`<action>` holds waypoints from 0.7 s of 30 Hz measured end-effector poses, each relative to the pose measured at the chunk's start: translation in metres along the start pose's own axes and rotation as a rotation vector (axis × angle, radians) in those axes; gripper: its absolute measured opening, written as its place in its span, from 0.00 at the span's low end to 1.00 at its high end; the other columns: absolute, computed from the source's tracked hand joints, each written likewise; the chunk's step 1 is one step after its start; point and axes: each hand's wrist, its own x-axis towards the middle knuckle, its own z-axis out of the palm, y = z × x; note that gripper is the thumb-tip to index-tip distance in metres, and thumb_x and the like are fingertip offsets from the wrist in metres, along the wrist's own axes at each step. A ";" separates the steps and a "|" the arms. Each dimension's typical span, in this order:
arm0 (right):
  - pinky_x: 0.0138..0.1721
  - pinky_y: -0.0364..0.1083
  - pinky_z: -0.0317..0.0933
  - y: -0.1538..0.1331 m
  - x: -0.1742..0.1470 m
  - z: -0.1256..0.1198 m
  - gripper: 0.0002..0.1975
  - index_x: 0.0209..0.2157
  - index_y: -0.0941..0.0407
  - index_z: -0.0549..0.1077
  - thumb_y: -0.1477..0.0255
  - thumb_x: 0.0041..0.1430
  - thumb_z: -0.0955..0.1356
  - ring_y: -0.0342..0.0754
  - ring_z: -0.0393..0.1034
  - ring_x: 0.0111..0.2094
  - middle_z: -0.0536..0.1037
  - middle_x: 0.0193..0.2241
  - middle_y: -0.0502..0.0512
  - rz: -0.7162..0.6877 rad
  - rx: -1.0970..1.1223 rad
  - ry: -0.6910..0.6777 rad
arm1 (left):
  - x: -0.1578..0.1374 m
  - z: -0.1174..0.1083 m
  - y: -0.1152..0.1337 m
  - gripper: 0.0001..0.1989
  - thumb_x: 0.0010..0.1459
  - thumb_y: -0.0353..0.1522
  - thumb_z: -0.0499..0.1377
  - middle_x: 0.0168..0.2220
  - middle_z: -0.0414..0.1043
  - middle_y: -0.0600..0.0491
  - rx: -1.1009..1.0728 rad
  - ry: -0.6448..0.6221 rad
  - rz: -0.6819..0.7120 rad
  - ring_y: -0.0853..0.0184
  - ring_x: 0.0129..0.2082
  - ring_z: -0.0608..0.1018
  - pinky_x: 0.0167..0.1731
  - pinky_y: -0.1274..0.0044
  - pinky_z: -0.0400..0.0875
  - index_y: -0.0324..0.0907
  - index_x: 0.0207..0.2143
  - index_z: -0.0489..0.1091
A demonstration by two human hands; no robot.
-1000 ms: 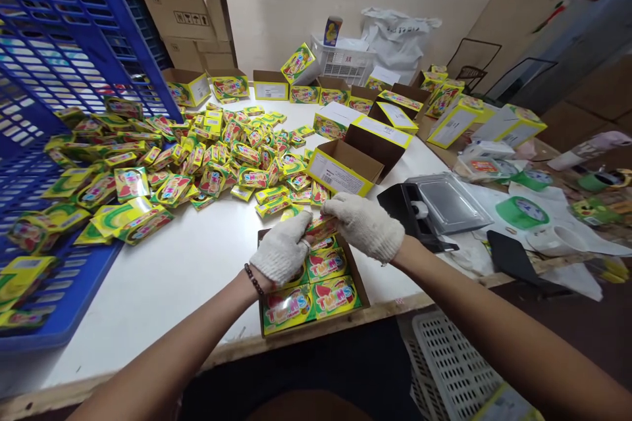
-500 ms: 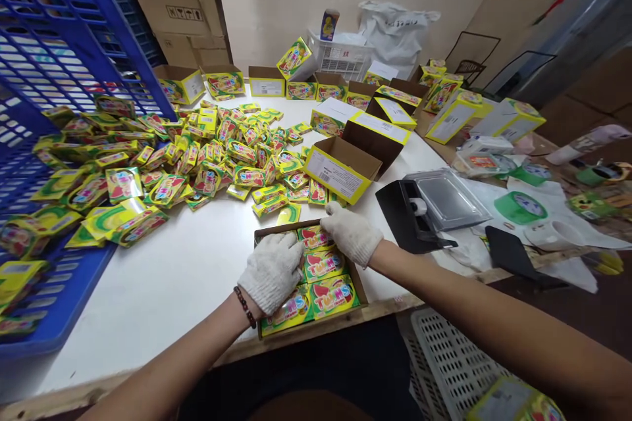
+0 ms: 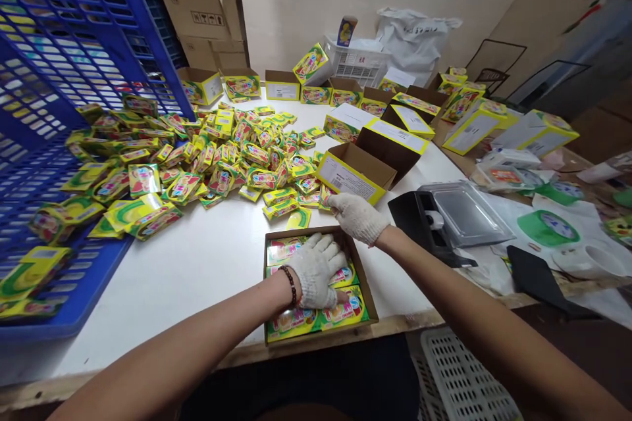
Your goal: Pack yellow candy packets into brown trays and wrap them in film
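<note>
A packing workshop (stacked cartons (image 3: 202,10), blue crate (image 3: 148,33), green tape (image 3: 530,227)).

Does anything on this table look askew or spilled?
One carton tilts above the back row of cartons, whose others sit level. Loose packets sprawl from the blue crate across the table, looking spilled, though perhaps deliberately.

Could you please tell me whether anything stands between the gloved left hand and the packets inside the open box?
Nothing visible does: the gloved left hand lies spread directly on the packets, and the open box only surrounds them.
</note>
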 end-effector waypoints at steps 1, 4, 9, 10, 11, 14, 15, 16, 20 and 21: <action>0.43 0.44 0.61 -0.004 0.008 0.003 0.16 0.45 0.59 0.75 0.79 0.60 0.62 0.50 0.71 0.42 0.78 0.41 0.60 -0.026 -0.005 0.016 | 0.000 -0.006 0.000 0.37 0.52 0.54 0.57 0.60 0.62 0.38 -0.023 0.001 0.015 0.46 0.61 0.62 0.61 0.56 0.53 0.37 0.55 0.67; 0.44 0.44 0.61 -0.017 0.038 0.012 0.16 0.48 0.59 0.74 0.77 0.62 0.61 0.50 0.71 0.43 0.77 0.43 0.62 -0.142 -0.113 -0.046 | -0.003 -0.032 -0.013 0.19 0.58 0.47 0.54 0.44 0.76 0.49 -0.191 0.039 -0.058 0.58 0.45 0.76 0.48 0.68 0.69 0.44 0.40 0.75; 0.41 0.44 0.64 -0.035 0.083 0.034 0.15 0.47 0.58 0.73 0.77 0.57 0.66 0.50 0.72 0.41 0.75 0.44 0.62 -0.293 -0.231 -0.162 | -0.016 -0.061 -0.087 0.16 0.63 0.34 0.45 0.38 0.75 0.50 -0.146 0.430 -0.582 0.64 0.39 0.75 0.43 0.74 0.69 0.41 0.40 0.72; 0.41 0.45 0.64 -0.038 0.088 0.040 0.16 0.48 0.58 0.72 0.76 0.57 0.66 0.51 0.72 0.42 0.74 0.45 0.63 -0.303 -0.240 -0.153 | -0.018 -0.061 -0.104 0.15 0.61 0.31 0.46 0.39 0.74 0.48 -0.116 0.438 -0.639 0.63 0.41 0.75 0.44 0.73 0.69 0.40 0.41 0.71; 0.41 0.46 0.64 -0.040 0.091 0.044 0.17 0.50 0.57 0.71 0.75 0.59 0.65 0.51 0.72 0.42 0.73 0.46 0.63 -0.313 -0.250 -0.145 | -0.018 -0.059 -0.120 0.14 0.59 0.29 0.48 0.40 0.74 0.47 -0.102 0.415 -0.662 0.62 0.42 0.74 0.45 0.72 0.69 0.39 0.42 0.71; 0.44 0.48 0.64 -0.044 0.095 0.052 0.16 0.51 0.57 0.70 0.76 0.63 0.61 0.52 0.72 0.44 0.73 0.46 0.63 -0.357 -0.277 -0.144 | -0.011 -0.046 -0.153 0.14 0.50 0.26 0.55 0.42 0.73 0.48 -0.106 0.295 -0.616 0.61 0.45 0.74 0.47 0.73 0.68 0.42 0.41 0.71; 0.45 0.49 0.64 -0.044 0.094 0.053 0.16 0.51 0.57 0.70 0.77 0.64 0.60 0.52 0.71 0.44 0.73 0.46 0.63 -0.373 -0.286 -0.147 | -0.007 -0.041 -0.158 0.14 0.49 0.26 0.57 0.42 0.73 0.49 -0.110 0.260 -0.594 0.61 0.45 0.74 0.47 0.73 0.68 0.43 0.40 0.71; 0.46 0.50 0.63 -0.044 0.093 0.052 0.16 0.50 0.58 0.70 0.78 0.64 0.58 0.52 0.71 0.45 0.74 0.45 0.63 -0.386 -0.294 -0.151 | -0.003 -0.038 -0.162 0.14 0.48 0.27 0.58 0.42 0.73 0.49 -0.114 0.234 -0.579 0.60 0.45 0.74 0.47 0.73 0.67 0.43 0.39 0.72; 0.48 0.51 0.62 -0.038 0.088 0.044 0.15 0.48 0.60 0.71 0.80 0.63 0.58 0.53 0.70 0.46 0.75 0.43 0.65 -0.374 -0.282 -0.137 | 0.007 -0.043 -0.168 0.11 0.49 0.28 0.57 0.37 0.73 0.49 -0.149 0.194 -0.585 0.59 0.41 0.74 0.44 0.71 0.67 0.44 0.37 0.71; 0.49 0.51 0.62 -0.037 0.087 0.042 0.14 0.46 0.60 0.72 0.80 0.63 0.59 0.53 0.70 0.46 0.75 0.43 0.65 -0.353 -0.260 -0.125 | 0.006 -0.047 -0.169 0.10 0.50 0.29 0.56 0.36 0.73 0.50 -0.168 0.190 -0.589 0.60 0.40 0.74 0.43 0.72 0.67 0.44 0.36 0.71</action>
